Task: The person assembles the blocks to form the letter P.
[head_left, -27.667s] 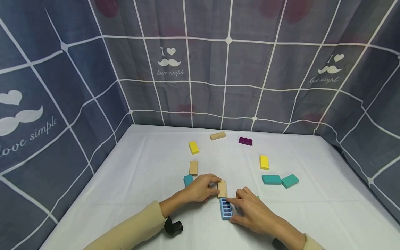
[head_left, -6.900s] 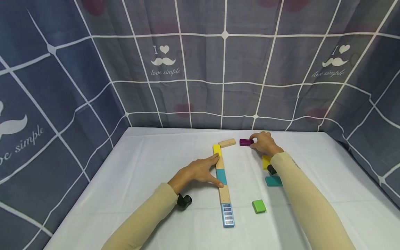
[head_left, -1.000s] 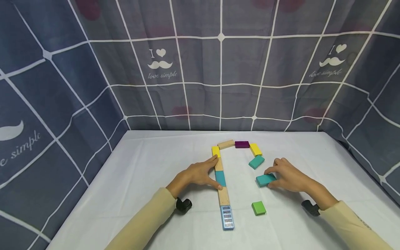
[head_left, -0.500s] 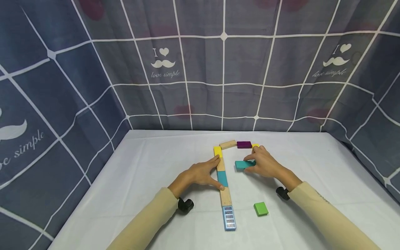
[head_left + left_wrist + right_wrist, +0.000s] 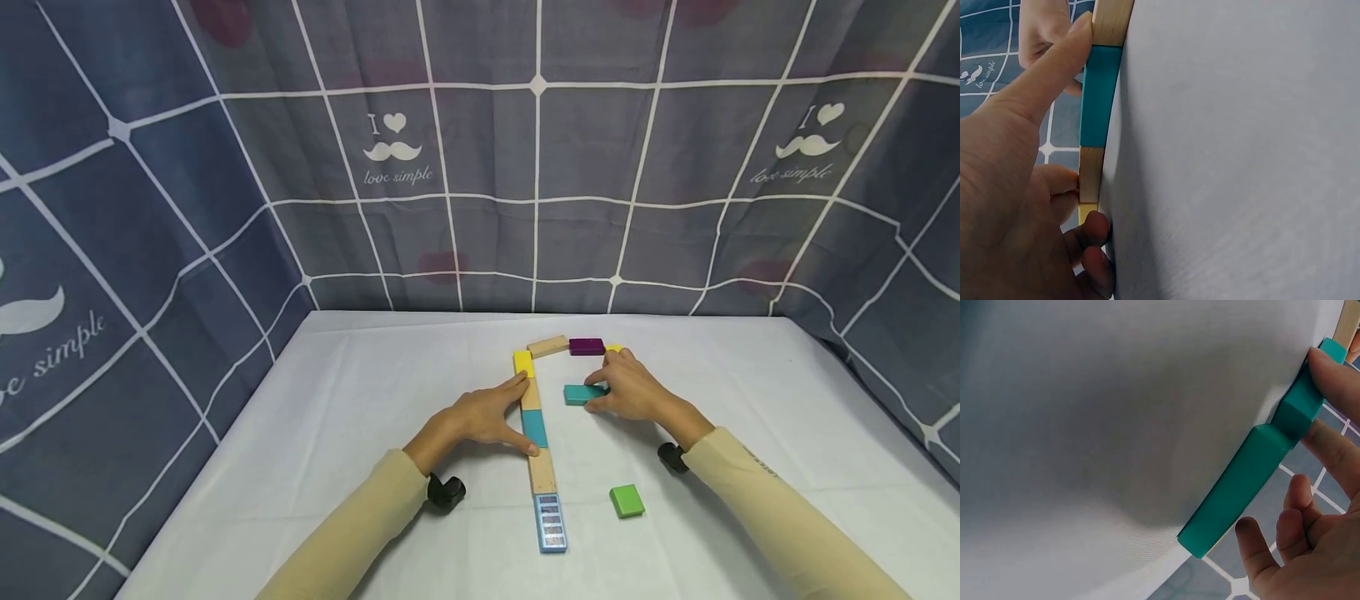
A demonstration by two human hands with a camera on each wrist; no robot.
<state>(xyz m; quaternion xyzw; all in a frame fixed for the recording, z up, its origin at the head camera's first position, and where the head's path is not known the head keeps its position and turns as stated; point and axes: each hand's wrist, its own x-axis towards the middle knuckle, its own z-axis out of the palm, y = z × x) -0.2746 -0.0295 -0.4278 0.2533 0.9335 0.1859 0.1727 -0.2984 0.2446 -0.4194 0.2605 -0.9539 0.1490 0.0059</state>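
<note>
— Nearest the person, what lies on the white table?

— One blue patterned block at the near end of a straight row, and one green block lying apart to its right. Beyond the blue one the row runs away from the person: a plain wooden block, a teal block, another wooden one mostly behind the fingers, then a yellow block.

— And the left hand?

— It lies flat against the left side of that row, fingers straight, thumb tip near the wooden block and fingertips up by the yellow one. The left wrist view shows the thumb laid along the teal block's edge. It grips nothing.

— The right hand?

— It pinches a second teal block between thumb and fingers, just right of the row, low on the cloth. The right wrist view shows another teal block touching it end to end.

— Farther back?

— One wooden block, one purple block and a yellow corner form the top of the arch. So I count three teal, two yellow, three wooden, and one each of blue, green and purple
</note>
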